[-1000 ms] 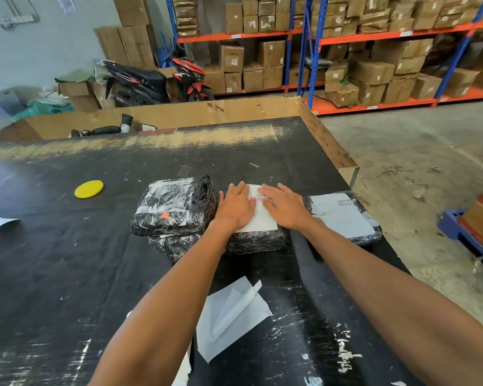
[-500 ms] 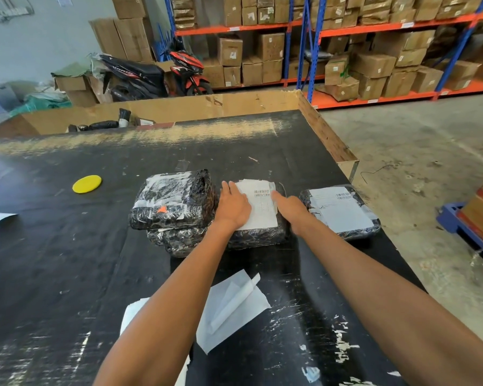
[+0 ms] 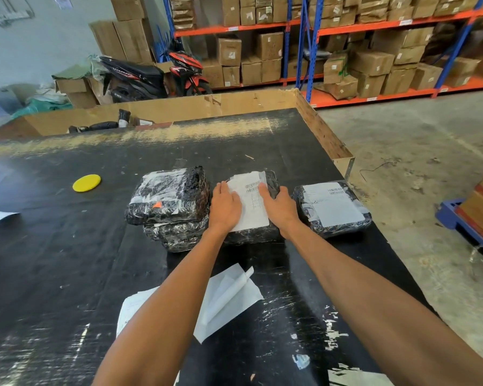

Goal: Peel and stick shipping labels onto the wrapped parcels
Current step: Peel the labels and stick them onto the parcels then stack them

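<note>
Change since earlier frames: both hands have slid apart from the middle of the label point(image 3: 251, 203) toward its side edges; more of the printed face and barcode now shows between them.
Meaning for task: judged as the smoothing stroke, pressing the label down from centre outward. The label looks stuck, not yet released.
Left hand point(image 3: 226, 206): flat, palm down, fingers extended, resting on the left edge of the label and the wrap beside it. Grips nothing.
Right hand point(image 3: 280, 204): flat, palm down on the right edge; outer fingers curve over the side of the middle parcel point(image 3: 251, 235). Pressing, not clearly clamping.
Middle parcel: black wrap, on the desk point(image 3: 67, 260), between the other two.
Right parcel point(image 3: 332, 208): just beside the right hand, already carries a white label on top.
Left stack point(image 3: 169, 196): two wrapped parcels, one on the other, touching the middle one. The top shows white patches under the wrap and an orange mark; whether it has a shipping label, cannot tell.
Backing sheets point(image 3: 229, 298): peeled white paper lying near the forearms, one edge curled.
Yellow disc point(image 3: 86, 183): far left, well apart, not involved.
Stage estimate: one parcel done, one nearly done, the stack likely next.
Risk: the wrinkled wrap may leave the corners lifted.
</note>
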`<state>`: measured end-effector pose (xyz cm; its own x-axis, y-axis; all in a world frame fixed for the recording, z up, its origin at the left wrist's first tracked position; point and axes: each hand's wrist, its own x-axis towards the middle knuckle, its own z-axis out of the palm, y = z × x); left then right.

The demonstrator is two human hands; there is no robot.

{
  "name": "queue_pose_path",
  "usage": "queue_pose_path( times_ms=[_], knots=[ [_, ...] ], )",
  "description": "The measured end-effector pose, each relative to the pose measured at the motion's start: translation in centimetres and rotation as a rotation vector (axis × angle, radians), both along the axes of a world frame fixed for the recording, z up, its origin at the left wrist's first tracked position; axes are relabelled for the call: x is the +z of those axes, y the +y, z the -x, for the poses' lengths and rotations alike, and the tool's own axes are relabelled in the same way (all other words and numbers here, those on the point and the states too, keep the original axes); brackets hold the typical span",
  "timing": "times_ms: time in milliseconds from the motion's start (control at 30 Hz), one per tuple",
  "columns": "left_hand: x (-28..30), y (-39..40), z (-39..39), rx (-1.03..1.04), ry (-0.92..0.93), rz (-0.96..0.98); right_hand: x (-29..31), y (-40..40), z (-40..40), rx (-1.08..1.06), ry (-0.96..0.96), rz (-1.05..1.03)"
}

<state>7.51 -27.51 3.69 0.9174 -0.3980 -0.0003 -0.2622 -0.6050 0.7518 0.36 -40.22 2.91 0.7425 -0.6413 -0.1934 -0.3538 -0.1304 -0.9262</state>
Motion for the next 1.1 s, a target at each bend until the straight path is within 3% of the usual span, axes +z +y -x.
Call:
queue_pose_path(
  times_ms=[67,167,267,433,567,700,767,900,1100],
  knots=[
    [0.4,0.1,-0.5,0.016,0.063,0.109,0.0,-0.6,-0.3,-0.04,0.021,-0.181],
    [1.9,0.1,-0.5,0.123,0.337,0.436,-0.2,-1.6,-0.7,-0.064,0.02,-0.45],
    [3.1,0.0,-0.2,0.171,0.515,0.599,-0.2,-2.4,-0.7,-0.066,0.016,-0.538],
    [3.2,-0.3,-0.6,0.158,0.528,0.721,-0.4,-4.3,-0.2,-0.044,0.034,-0.626],
    [0.5,-1.1,0.6,0.075,0.424,0.479,0.7,-6.5,1.2,-0.086,-0.036,-0.594],
    [-3.7,-2.4,2.0,-0.248,-0.151,-0.274,1.0,-11.1,2.8,-0.127,-0.023,-0.431],
    [-4.6,-2.7,2.6,-0.269,-0.288,-0.496,0.4,-13.8,4.1,-0.166,-0.019,-0.373],
    [-5.0,-2.8,2.8,-0.249,-0.322,-0.566,-0.5,-17.7,6.0,-0.238,-0.035,-0.382],
    [-5.2,-2.9,2.6,-0.253,-0.331,-0.598,-1.9,-21.1,5.7,-0.166,0.002,-0.385]
  ],
)
